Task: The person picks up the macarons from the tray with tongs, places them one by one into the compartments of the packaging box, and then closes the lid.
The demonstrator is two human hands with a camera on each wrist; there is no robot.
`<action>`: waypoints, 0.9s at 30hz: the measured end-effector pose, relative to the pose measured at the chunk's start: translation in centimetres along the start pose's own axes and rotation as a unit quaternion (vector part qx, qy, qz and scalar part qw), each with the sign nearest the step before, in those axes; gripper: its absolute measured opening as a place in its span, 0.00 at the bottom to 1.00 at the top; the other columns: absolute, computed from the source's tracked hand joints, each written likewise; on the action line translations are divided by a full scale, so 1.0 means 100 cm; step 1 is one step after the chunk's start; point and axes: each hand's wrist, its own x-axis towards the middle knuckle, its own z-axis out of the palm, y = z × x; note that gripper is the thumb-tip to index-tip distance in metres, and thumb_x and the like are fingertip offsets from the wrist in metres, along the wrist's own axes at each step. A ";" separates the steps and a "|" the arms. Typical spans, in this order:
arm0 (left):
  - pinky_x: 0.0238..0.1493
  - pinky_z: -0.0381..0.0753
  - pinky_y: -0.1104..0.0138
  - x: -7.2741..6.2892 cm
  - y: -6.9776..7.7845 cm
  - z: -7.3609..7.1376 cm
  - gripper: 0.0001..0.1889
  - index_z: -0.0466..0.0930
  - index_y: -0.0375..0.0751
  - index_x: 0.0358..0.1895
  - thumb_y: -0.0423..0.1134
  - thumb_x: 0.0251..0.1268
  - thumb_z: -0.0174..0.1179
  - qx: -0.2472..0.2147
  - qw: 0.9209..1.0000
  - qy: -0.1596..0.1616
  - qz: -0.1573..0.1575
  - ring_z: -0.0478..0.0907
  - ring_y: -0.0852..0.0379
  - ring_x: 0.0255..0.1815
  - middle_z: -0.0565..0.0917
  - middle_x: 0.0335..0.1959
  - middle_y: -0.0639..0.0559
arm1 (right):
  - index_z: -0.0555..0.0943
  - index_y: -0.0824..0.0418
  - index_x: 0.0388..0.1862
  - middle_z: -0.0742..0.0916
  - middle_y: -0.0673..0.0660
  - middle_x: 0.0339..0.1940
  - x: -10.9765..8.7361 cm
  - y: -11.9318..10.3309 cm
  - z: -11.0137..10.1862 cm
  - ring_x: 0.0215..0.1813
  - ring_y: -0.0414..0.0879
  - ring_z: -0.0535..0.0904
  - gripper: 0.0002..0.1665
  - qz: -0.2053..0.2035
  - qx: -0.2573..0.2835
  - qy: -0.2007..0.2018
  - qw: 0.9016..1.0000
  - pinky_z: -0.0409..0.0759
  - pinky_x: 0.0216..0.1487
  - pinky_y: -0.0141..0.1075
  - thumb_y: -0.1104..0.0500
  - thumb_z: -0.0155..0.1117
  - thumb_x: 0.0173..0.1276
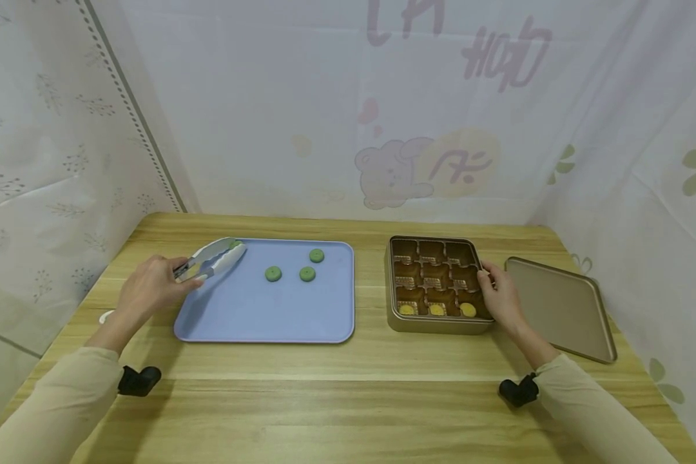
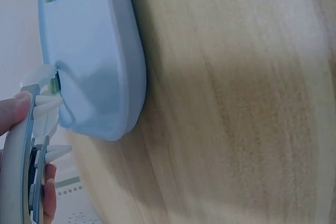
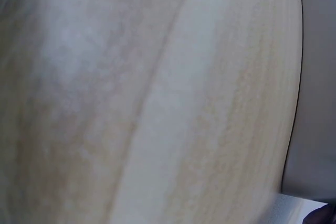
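Observation:
My left hand [image 1: 153,283] grips a pair of tongs [image 1: 219,258] over the left side of a blue tray [image 1: 255,322]. Between the tong tips is a green round piece [image 2: 54,83], mostly hidden by them, at the tray's far left corner. Three more green round pieces [image 1: 273,274] lie on the tray. At the right, my right hand [image 1: 501,296] holds the right wall of a gold square tin [image 1: 441,325], thumb at the rim. The tin has a brown divided insert [image 1: 435,276]; each of its three front compartments contains a yellow round piece [image 1: 468,310].
A gold lid [image 1: 562,309] lies to the right of the tin, behind the right forearm. A small white object [image 1: 106,316] is partly hidden by the left wrist. Printed cloth [image 1: 301,116] hangs along the back and sides of the wooden table [image 1: 325,412].

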 end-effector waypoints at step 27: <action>0.19 0.58 0.65 -0.001 0.007 0.001 0.35 0.71 0.25 0.59 0.50 0.55 0.65 -0.002 1.000 0.007 0.014 0.62 0.53 0.21 0.65 0.19 0.48 | 0.70 0.76 0.61 0.80 0.67 0.33 0.002 0.000 0.001 0.29 0.39 0.69 0.22 -0.005 -0.009 0.007 1.000 0.68 0.29 0.31 0.62 0.46 0.75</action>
